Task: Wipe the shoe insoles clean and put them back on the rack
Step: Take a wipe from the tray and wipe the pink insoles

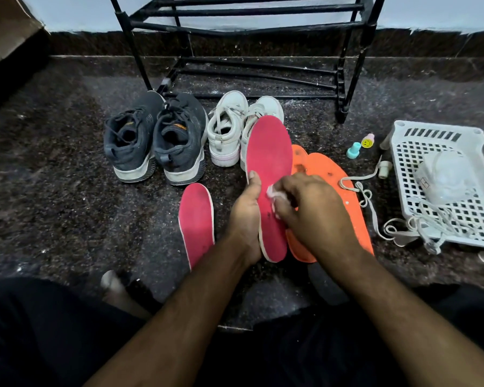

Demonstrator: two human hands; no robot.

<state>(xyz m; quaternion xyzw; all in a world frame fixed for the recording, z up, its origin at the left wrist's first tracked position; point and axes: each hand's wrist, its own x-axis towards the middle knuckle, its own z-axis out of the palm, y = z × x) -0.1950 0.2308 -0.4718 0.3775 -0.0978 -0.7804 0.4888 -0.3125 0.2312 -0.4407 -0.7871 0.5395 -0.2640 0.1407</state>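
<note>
My left hand (246, 219) grips a pink insole (268, 160) by its heel half, holding it tilted above the floor. My right hand (310, 210) pinches a small white wipe (273, 194) against the middle of that insole. A second pink insole (196, 219) lies flat on the floor to the left. Two orange insoles (333, 174) lie under and behind my right hand, partly hidden. The black metal shoe rack (249, 26) stands against the wall at the back, its bars bare.
A pair of dark grey sneakers (154, 138) and a pair of white sneakers (235, 129) stand in front of the rack. At the right are a white plastic basket (442, 177), loose white laces (369, 199), and two small stamp toys (359, 146). A cardboard box (6, 29) sits at the far left.
</note>
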